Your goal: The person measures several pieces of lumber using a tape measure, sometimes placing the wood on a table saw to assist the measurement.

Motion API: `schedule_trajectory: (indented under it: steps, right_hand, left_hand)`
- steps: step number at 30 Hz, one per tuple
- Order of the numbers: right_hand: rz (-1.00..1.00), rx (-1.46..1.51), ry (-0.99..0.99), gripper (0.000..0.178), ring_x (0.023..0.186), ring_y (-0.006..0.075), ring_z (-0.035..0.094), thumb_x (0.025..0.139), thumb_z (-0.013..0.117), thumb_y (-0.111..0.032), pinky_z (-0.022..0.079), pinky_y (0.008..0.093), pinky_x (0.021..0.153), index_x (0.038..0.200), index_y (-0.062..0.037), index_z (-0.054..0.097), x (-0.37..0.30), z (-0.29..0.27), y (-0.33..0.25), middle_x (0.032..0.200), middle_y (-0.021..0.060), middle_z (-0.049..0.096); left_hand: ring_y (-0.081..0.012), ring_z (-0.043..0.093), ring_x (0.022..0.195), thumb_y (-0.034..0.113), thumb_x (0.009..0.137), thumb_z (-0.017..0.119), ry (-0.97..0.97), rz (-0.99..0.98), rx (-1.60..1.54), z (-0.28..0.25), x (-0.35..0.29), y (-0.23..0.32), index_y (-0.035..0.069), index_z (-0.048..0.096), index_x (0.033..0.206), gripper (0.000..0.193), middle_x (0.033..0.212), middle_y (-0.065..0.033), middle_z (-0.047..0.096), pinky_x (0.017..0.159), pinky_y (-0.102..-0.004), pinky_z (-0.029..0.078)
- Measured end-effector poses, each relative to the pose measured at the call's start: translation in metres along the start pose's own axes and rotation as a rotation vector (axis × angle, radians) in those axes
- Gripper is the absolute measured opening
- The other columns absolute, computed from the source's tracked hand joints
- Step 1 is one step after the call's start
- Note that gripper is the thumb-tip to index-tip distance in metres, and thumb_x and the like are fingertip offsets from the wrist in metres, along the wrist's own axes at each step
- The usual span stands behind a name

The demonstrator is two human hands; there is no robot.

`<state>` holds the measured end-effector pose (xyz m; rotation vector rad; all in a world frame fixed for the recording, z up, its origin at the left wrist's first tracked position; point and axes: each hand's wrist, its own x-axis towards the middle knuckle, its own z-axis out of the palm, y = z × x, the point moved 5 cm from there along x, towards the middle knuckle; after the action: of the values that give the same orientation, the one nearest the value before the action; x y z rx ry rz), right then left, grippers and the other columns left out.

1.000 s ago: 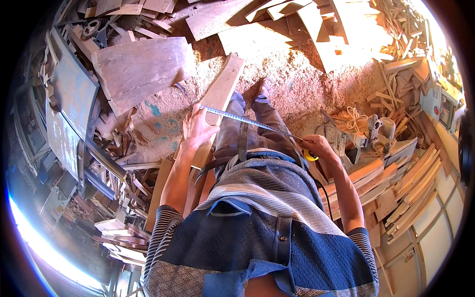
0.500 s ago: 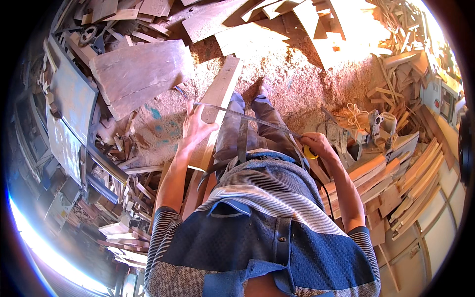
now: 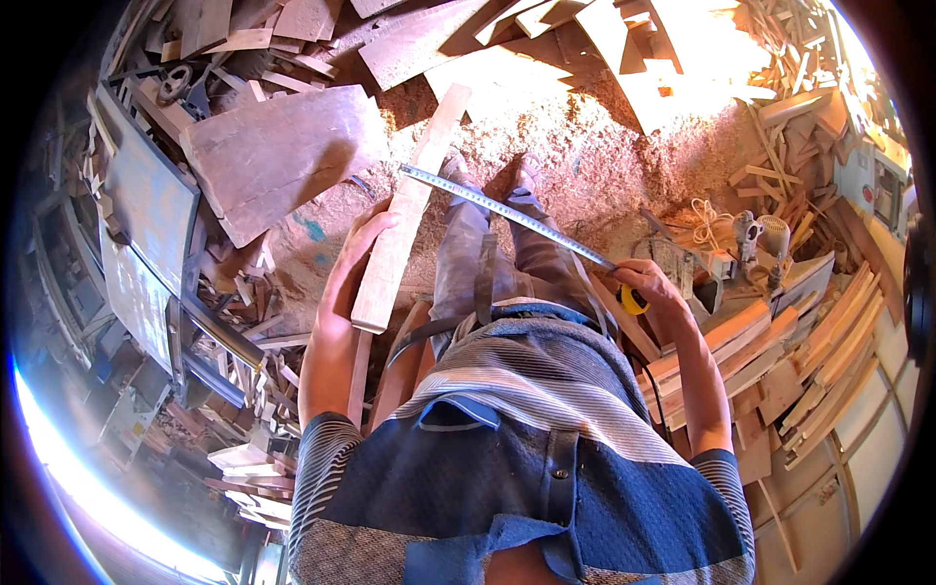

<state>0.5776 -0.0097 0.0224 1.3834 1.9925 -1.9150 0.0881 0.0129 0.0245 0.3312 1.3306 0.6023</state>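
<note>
A pale wooden board slants upward in front of my legs, tilted with a narrow side facing up. My left hand is closed around its left edge, with part of the fingers hidden behind the wood. My right hand grips a yellow and black tape measure at the right. From it the metal tape blade runs out to the upper left across my thighs. The blade's free end overlaps the board above my left hand; whether it touches the wood I cannot tell.
Sawdust covers the floor around my feet. A wide slab lies at upper left, near a grey metal machine table. Stacked boards and a motor-like machine part stand at right. Offcuts are heaped all around.
The board has rolled from its broad face to a narrow side. My left hand has left the tape's end and now holds the board lower down. The blade has twisted, showing its marked face.
</note>
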Motion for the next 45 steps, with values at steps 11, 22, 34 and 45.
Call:
schedule_trajectory:
  steps: [11,22,34,45]
  right_hand:
    - [0.518,0.432,0.122,0.03,0.08,0.0107,0.061,0.093,0.064,-0.022,0.049,0.0268,0.073,0.106,0.0039,0.073,-0.008,-0.003,0.012,0.086,0.0041,0.068]
    - [0.509,0.378,0.151,0.031,0.079,0.0115,0.061,0.093,0.064,-0.023,0.05,0.0279,0.073,0.108,0.0043,0.072,-0.019,0.0,0.023,0.087,0.0043,0.069]
    - [0.494,0.406,0.133,0.034,0.081,0.0113,0.062,0.094,0.064,-0.026,0.05,0.0276,0.073,0.108,0.0042,0.072,-0.021,0.008,0.026,0.089,0.0043,0.069]
    - [0.594,0.626,0.374,0.033,0.079,0.0094,0.062,0.095,0.065,-0.028,0.049,0.0257,0.069,0.107,0.0023,0.071,-0.016,0.022,0.046,0.091,0.0023,0.067]
  left_hand:
    - [-0.0114,0.058,0.103,0.043,0.094,0.061,-0.001,-0.126,-0.092,0.011,-0.023,0.014,0.005,0.056,0.144,0.063,0.12,-0.0048,0.065,0.09,-0.0268,0.046]
    - [-0.0111,0.058,0.1,0.041,0.093,0.061,-0.026,-0.138,-0.097,0.01,-0.014,-0.002,0.004,0.059,0.14,0.059,0.114,-0.0047,0.065,0.088,-0.0275,0.047]
    - [-0.0104,0.059,0.097,0.038,0.091,0.063,-0.029,-0.088,-0.06,0.021,-0.015,0.007,0.003,0.063,0.133,0.055,0.106,-0.0043,0.065,0.085,-0.0281,0.048]
    - [-0.0413,0.057,0.128,0.032,0.065,0.079,0.237,0.349,1.182,0.017,-0.002,-0.01,-0.003,0.073,0.11,0.057,0.146,-0.0227,0.056,0.106,-0.0442,0.049]
